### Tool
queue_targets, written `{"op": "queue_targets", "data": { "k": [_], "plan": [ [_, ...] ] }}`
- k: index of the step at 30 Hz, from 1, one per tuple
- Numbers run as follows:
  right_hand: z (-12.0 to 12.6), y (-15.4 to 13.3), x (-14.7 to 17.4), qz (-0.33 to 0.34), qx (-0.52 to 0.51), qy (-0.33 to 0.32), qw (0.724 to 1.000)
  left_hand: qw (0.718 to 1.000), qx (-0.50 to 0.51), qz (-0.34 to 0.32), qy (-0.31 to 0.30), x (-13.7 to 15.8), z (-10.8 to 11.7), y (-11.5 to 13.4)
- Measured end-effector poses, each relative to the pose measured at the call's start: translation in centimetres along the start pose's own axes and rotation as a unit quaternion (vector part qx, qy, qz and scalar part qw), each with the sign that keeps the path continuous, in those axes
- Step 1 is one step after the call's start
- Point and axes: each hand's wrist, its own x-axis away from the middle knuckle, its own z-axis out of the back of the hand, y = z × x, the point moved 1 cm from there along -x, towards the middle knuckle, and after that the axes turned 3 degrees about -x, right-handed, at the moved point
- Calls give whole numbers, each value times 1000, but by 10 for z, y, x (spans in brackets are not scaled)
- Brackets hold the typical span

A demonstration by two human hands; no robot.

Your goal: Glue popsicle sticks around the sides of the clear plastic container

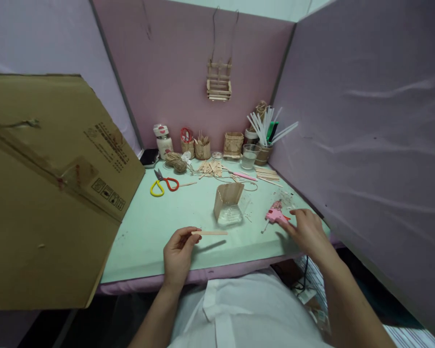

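left hand (177, 252) pinches stick (213, 233), long axis left-right, free end right; right hand (307, 231) half-spread by glue gun (274, 215); green table (141, 241), mauve partition (366, 145).

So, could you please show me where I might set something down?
Green tabletop lies mostly bare between the red-and-yellow scissors, brown cardboard panel and left hand. It's crowded around the brown twine ball behind and the pink glue gun at right.

There are one left hand (178, 249), one right hand (308, 233), one wooden stick (213, 233), one glue gun (274, 215), one open wooden box (230, 194), one pair of scissors (162, 178) and, left, one carton (47, 208); far right, perhaps a dozen overlapping white sticks (264, 126).
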Motion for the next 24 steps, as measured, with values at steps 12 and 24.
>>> {"op": "queue_targets", "data": {
  "k": [12, 24],
  "plan": [
    [-18, -2, -8, -50, 5, -121, 991, 1000, -3, -3, 4, 0, -1, -4],
    [32, -41, 4, -150, -509, -62, 845, 999, -38, 1, -34, 1, -2, -2]
  ]
}}
